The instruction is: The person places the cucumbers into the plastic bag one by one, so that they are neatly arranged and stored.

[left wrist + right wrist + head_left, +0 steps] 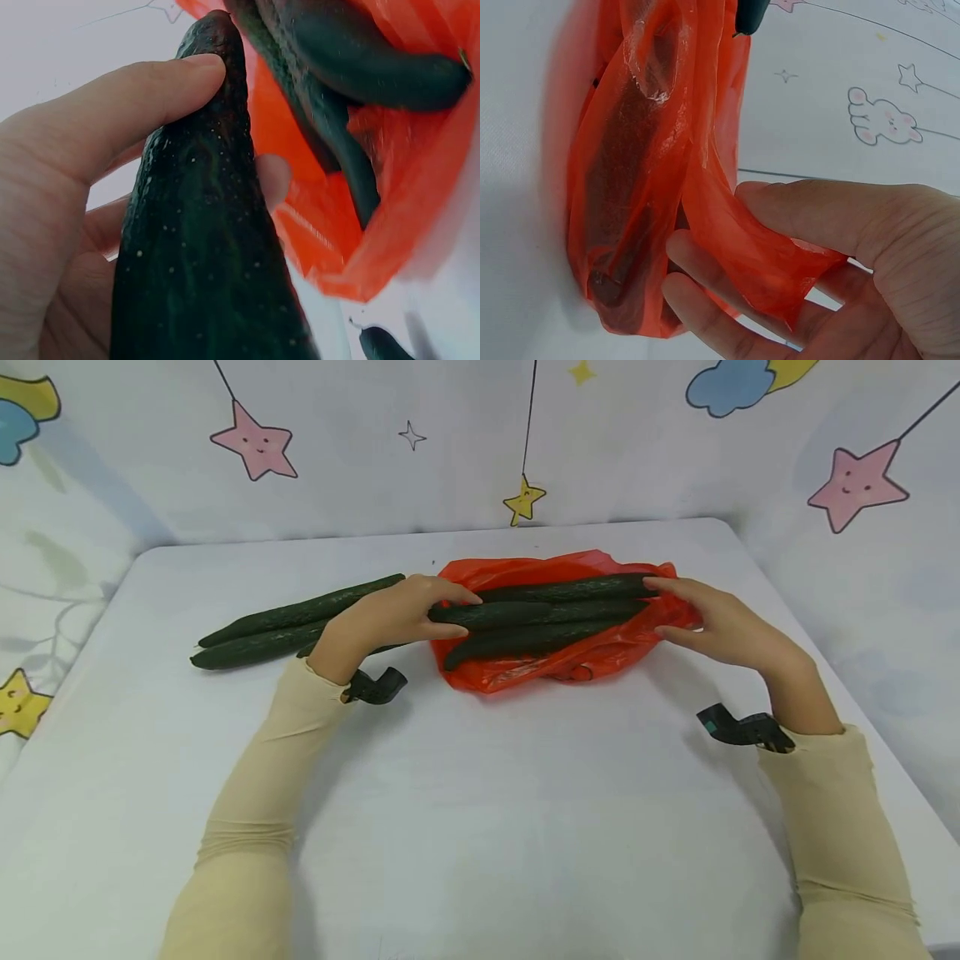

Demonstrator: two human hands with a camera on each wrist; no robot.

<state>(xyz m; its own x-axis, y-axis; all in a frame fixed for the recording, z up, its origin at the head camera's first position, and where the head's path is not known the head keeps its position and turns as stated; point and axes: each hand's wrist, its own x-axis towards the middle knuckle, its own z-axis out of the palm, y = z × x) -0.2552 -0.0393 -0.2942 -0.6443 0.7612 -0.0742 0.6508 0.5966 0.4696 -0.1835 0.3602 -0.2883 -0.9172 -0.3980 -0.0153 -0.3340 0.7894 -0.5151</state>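
Observation:
My left hand (393, 610) grips a dark green cucumber (498, 615) with thumb on one side and fingers on the other. The cucumber's far end lies over the opening of a red plastic bag (495, 677). Inside the bag are several more cucumbers (577, 588), lying lengthwise side by side. My right hand (716, 618) holds the bag's right edge. In the right wrist view, a flap of red film (742, 247) passes between the thumb and fingers. Close up in the left wrist view, the held cucumber (202, 225) has bumpy, pale-speckled skin.
On the white table (480, 827), more cucumbers (262, 643) lie left of the bag, partly hidden behind my left hand and wrist. A pale wall covering (450, 460) with printed stars and clouds stands behind the table and along its sides.

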